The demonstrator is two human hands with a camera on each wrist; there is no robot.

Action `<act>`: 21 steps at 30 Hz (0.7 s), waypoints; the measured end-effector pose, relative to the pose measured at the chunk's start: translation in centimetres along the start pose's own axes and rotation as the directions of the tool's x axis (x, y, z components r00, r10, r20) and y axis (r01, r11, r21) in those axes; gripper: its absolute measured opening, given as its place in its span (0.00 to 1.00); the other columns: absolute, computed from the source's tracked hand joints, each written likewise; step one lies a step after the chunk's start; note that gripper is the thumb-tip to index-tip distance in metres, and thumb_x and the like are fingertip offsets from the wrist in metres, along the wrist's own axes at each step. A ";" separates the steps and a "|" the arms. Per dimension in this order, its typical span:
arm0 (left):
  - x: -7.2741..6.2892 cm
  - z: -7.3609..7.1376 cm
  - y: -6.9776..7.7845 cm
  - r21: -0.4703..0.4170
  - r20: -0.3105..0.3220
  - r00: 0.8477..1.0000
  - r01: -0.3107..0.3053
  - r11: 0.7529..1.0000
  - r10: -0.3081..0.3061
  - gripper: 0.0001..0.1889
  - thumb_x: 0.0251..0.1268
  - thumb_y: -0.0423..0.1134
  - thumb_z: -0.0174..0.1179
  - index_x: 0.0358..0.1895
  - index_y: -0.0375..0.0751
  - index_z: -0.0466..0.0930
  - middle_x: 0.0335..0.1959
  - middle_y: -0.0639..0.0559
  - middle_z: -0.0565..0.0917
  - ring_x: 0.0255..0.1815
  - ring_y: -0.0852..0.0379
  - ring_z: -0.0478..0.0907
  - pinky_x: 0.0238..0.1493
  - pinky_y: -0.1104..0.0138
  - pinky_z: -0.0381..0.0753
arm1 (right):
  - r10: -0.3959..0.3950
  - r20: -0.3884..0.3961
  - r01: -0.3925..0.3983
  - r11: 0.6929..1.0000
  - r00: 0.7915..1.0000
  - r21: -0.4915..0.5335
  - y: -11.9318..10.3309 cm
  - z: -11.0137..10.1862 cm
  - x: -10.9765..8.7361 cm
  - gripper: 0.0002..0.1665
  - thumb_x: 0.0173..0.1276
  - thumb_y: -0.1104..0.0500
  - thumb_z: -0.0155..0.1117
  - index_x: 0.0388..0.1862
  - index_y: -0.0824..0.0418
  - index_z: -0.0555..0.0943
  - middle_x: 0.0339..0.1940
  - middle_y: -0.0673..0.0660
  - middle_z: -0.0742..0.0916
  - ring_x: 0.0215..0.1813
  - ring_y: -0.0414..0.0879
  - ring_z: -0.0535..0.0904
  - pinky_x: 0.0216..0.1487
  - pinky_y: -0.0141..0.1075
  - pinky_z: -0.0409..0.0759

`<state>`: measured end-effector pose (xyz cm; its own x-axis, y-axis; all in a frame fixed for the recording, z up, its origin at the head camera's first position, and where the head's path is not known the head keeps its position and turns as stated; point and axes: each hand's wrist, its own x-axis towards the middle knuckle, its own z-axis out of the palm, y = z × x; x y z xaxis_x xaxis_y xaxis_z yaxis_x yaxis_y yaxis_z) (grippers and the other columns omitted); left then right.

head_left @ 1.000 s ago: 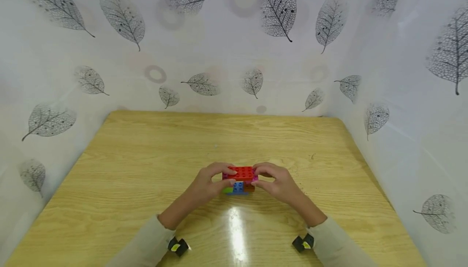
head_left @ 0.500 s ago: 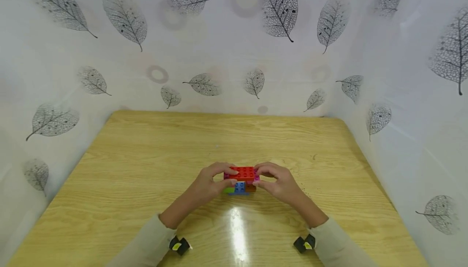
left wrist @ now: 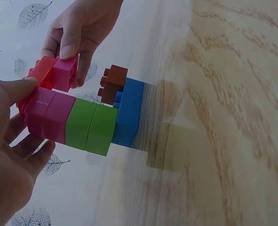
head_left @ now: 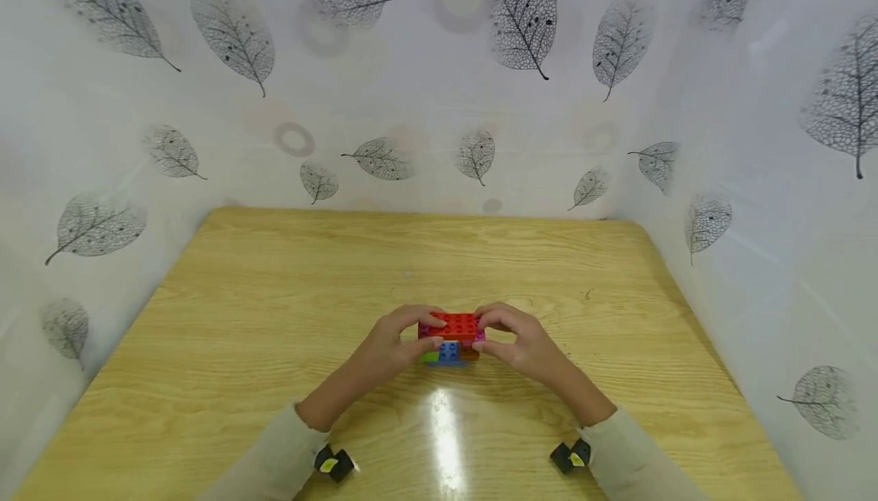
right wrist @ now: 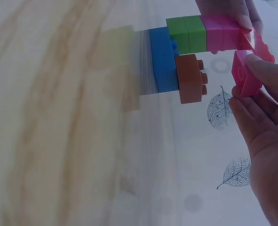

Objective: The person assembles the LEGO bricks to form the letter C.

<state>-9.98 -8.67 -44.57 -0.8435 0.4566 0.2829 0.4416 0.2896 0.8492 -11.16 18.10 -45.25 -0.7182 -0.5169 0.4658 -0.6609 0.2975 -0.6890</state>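
Note:
A small structure of studded toy building bricks stands on the table. Its base is a blue brick. On one end, green bricks carry pink bricks; a brown-orange brick sits on the other end. A long red brick lies across the top. My left hand grips the red brick's left end above the pink stack, index finger on top. At its right end a pink brick hangs under the red one, apart from the brown-orange brick below. My right hand pinches that pink brick.
The wooden table stretches around the bricks, with a bright light reflection in front of them. A white leaf-patterned sheet hangs behind and along both sides. Small black devices sit at both wrists.
Both hands keep the same hold, and the bricks look unchanged. Only a slight shift of the head view shows.

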 end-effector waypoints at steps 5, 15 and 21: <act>0.1 0.1 -0.4 0.004 0.009 1.000 -0.024 1.000 0.024 0.11 0.68 0.40 0.66 0.51 0.53 0.82 0.63 0.50 0.81 0.67 0.51 0.75 0.67 0.49 0.73 | -0.022 0.028 0.021 1.000 0.999 0.023 0.5 -0.2 -0.2 0.17 0.59 0.69 0.75 0.44 0.58 0.81 0.54 0.58 0.85 0.57 0.52 0.83 0.57 0.40 0.83; -0.5 -0.9 -0.5 0.014 -0.023 0.999 -0.038 0.999 0.039 0.20 0.68 0.46 0.66 0.62 0.58 0.78 0.67 0.55 0.77 0.71 0.54 0.71 0.68 0.47 0.72 | -0.009 0.038 0.009 1.000 0.999 -0.001 0.6 -0.4 -0.7 0.20 0.57 0.73 0.75 0.46 0.63 0.80 0.56 0.62 0.83 0.57 0.55 0.82 0.58 0.42 0.83; -1.7 -1.8 -1.5 0.029 -0.058 0.998 -0.008 1.000 0.010 0.17 0.68 0.43 0.66 0.58 0.56 0.81 0.64 0.56 0.79 0.69 0.53 0.73 0.65 0.47 0.75 | -0.056 0.042 0.056 0.998 0.998 -0.016 0.7 -0.6 -0.6 0.21 0.57 0.72 0.75 0.48 0.61 0.80 0.56 0.61 0.83 0.57 0.54 0.82 0.59 0.37 0.82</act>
<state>-9.73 -11.44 -45.50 -0.8554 0.4099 0.3166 0.4573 0.3105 0.8334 -11.29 19.10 -45.71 -0.6706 -0.5657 0.4799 -0.7039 0.2810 -0.6524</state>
